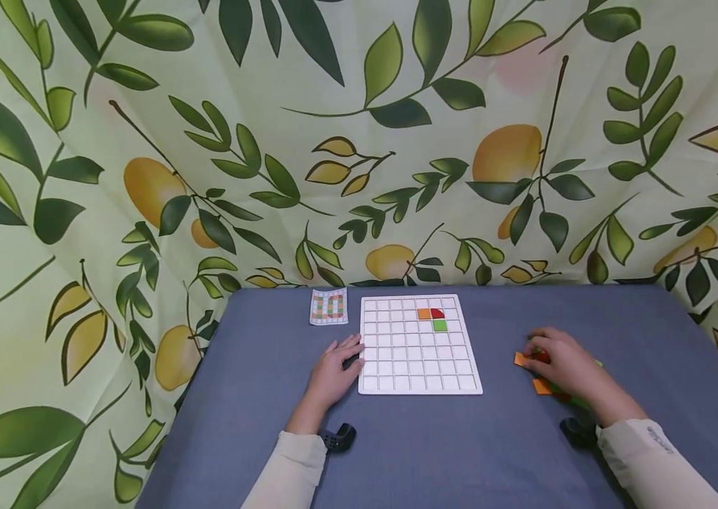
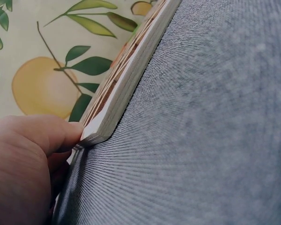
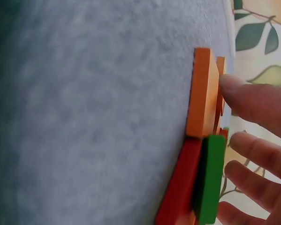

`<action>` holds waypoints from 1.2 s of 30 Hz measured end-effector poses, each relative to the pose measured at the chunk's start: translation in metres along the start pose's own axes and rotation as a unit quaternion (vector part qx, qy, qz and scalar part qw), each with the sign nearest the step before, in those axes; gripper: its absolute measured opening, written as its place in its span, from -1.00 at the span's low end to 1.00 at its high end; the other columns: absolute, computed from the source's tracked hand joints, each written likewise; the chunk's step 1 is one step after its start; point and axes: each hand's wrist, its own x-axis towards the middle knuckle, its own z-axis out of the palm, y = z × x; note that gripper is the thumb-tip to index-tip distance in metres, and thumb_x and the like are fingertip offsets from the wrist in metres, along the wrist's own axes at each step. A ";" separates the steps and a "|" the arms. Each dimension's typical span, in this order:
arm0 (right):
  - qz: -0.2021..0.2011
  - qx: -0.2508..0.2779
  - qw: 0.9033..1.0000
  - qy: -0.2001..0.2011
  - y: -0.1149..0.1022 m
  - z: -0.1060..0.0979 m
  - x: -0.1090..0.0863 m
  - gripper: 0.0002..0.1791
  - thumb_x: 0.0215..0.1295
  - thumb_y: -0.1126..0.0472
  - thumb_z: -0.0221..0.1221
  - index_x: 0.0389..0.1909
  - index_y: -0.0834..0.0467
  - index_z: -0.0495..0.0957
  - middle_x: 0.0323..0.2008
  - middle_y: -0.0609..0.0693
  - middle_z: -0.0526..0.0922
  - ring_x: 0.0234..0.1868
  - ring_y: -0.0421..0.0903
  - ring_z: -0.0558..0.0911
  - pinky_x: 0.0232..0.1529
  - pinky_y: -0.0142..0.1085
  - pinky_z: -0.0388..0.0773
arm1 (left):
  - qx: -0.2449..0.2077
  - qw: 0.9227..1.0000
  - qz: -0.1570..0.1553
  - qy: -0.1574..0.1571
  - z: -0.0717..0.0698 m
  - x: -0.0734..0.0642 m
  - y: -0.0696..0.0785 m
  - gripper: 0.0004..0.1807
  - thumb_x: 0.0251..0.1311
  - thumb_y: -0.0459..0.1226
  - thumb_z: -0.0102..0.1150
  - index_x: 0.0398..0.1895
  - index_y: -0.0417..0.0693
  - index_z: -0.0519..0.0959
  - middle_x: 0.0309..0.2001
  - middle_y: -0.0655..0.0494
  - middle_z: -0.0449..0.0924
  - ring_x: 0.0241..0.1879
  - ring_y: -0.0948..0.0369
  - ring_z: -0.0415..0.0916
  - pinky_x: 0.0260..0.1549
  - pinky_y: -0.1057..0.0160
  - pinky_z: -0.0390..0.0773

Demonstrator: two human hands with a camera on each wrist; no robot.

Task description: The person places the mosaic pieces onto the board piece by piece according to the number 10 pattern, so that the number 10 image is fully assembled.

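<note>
A white grid board [image 1: 403,360] lies on the table, holding an orange square tile [image 1: 424,314], a red tile with a rounded corner [image 1: 437,313] and a green square tile [image 1: 439,325] in its upper right cells. My left hand [image 1: 332,375] rests at the board's left edge, its thumb [image 2: 67,133] touching the rim near a corner. Over a loose pile of tiles on the right is my right hand [image 1: 565,364], fingers spread, thumb at an orange tile [image 1: 521,359]. Closer to the right wrist camera lie another orange tile [image 3: 201,93], a red tile [image 3: 180,183] and a green tile [image 3: 209,178].
A small card with a coloured grid pattern [image 1: 328,307] lies beyond the board's upper left corner. The blue-grey cloth [image 1: 422,452] covers the table. Behind it hangs a leaf and fruit curtain [image 1: 333,233]. Black straps with cameras [image 1: 340,438] sit at both wrists.
</note>
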 end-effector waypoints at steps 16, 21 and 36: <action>-0.080 -0.068 0.994 -0.007 -0.023 0.013 0.020 -0.87 0.12 0.25 0.39 -0.30 0.18 0.76 -0.30 0.02 0.69 -0.17 0.11 0.62 -0.10 0.04 0.60 | -0.032 0.998 -0.031 -0.038 -0.014 -0.003 0.005 -0.55 0.27 -0.24 0.22 0.22 -0.18 0.56 0.35 0.01 0.43 0.43 0.03 0.27 0.48 -0.11 0.03; -0.076 -0.063 0.995 -0.019 -0.038 0.014 0.033 -0.85 0.15 0.22 0.38 -0.28 0.19 0.76 -0.29 0.04 0.72 -0.18 0.09 0.64 -0.11 0.02 0.62 | -0.033 0.995 -0.056 -0.071 -0.022 -0.010 0.011 -0.47 0.23 -0.24 0.28 0.27 -0.17 0.51 0.40 0.01 0.37 0.47 0.01 0.17 0.49 -0.14 -0.03; -0.040 0.033 0.999 -0.016 -0.089 0.038 0.082 -0.81 0.17 0.22 0.37 -0.21 0.18 0.76 -0.20 0.03 0.73 -0.12 0.02 0.67 -0.06 -0.01 0.63 | -0.064 0.988 -0.042 -0.134 -0.017 -0.028 0.019 -0.36 0.16 -0.26 0.35 0.34 -0.11 0.45 0.48 -0.03 0.21 0.55 -0.06 -0.08 0.50 -0.20 -0.24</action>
